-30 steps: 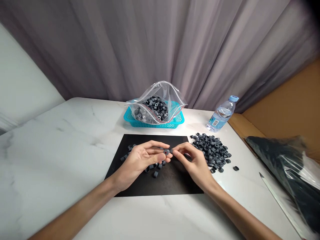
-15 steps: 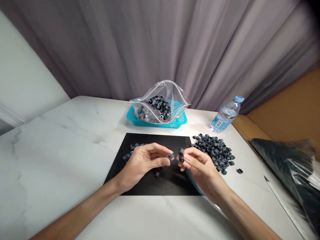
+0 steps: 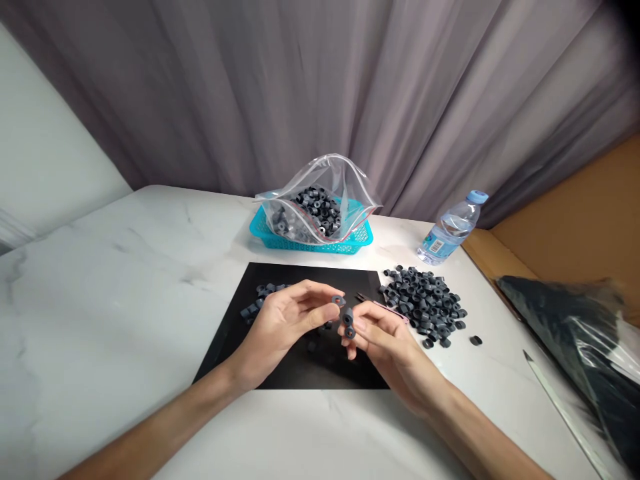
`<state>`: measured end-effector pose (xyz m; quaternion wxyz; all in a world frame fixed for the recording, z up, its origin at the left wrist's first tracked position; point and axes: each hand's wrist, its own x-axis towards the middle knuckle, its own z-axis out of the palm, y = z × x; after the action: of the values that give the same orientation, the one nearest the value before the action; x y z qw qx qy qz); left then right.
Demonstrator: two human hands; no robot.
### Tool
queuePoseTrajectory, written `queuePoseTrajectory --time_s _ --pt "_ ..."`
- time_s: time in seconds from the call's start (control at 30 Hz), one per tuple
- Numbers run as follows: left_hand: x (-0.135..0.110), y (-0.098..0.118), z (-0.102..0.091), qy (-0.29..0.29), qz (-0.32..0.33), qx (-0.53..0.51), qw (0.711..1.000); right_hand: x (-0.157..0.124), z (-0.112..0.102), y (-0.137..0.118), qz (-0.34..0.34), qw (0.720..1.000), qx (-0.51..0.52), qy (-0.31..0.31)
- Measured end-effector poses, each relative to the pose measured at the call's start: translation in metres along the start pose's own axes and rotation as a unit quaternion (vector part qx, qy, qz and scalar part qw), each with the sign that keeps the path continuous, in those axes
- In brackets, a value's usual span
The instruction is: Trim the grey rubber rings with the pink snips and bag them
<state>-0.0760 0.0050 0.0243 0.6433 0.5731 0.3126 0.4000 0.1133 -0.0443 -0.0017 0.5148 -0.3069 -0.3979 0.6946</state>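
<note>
My left hand [image 3: 295, 317] is closed, pinching a small dark grey ring-shaped piece [image 3: 339, 301] with a hole through it between thumb and fingertips. Just to its right, my right hand [image 3: 383, 333] is closed on similar small dark grey pieces [image 3: 349, 321]; two round ends with holes show, one above the other. The two hands are close together, and a gap lies between the held pieces. Both are over a black mat [image 3: 235, 360]. Behind my left hand several grey pieces [image 3: 251, 312] lie on the mat, partly hidden. A pair of tweezers [image 3: 361, 297] shows beyond my right fingers.
A turquoise basket [image 3: 260, 233] at the back holds an open zip bag [image 3: 345, 180] of grey pieces. On the right are a heap of dark pieces [image 3: 425, 300], a water bottle [image 3: 450, 230], a pale pointed strip [image 3: 560, 407] and a dark plastic-wrapped bundle [image 3: 565, 333] by a cardboard box [image 3: 580, 207].
My right hand has moved left and slightly down, turning its pieces so the holes face me. My left hand's piece has risen a little. The tweezers have come into sight.
</note>
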Motion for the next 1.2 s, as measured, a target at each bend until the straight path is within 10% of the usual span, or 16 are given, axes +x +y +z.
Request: queuePoseTrajectory --time_s 0.6,0.67,0.77,0.83,0.93,1.07,1.2 --pt "-0.005 0.002 0.006 0.05 0.061 0.12 0.99 0.001 0.003 0.0 0.02 0.999 0.041 -0.003" --pt "-0.003 0.012 0.003 0.089 0.192 0.258 0.943 0.002 0.003 0.0 0.023 0.999 0.045 -0.003" --pt "0.012 0.042 0.002 0.137 0.416 0.489 0.755 0.002 0.002 0.0 0.022 0.998 0.05 -0.001" --pt "0.03 0.064 0.003 0.181 0.445 0.587 0.652 0.003 0.001 0.0 0.02 0.998 0.053 0.002" --pt "0.052 0.083 0.009 0.199 0.394 0.664 0.604 0.003 0.001 0.001 0.02 0.999 0.049 0.001" --pt "0.04 0.075 0.012 0.158 0.377 0.666 0.625 0.002 0.003 -0.001 0.015 0.999 0.035 0.006" --pt "-0.003 0.044 0.009 0.012 0.277 0.545 0.791 0.001 0.005 -0.004 -0.017 1.0 0.015 0.01"
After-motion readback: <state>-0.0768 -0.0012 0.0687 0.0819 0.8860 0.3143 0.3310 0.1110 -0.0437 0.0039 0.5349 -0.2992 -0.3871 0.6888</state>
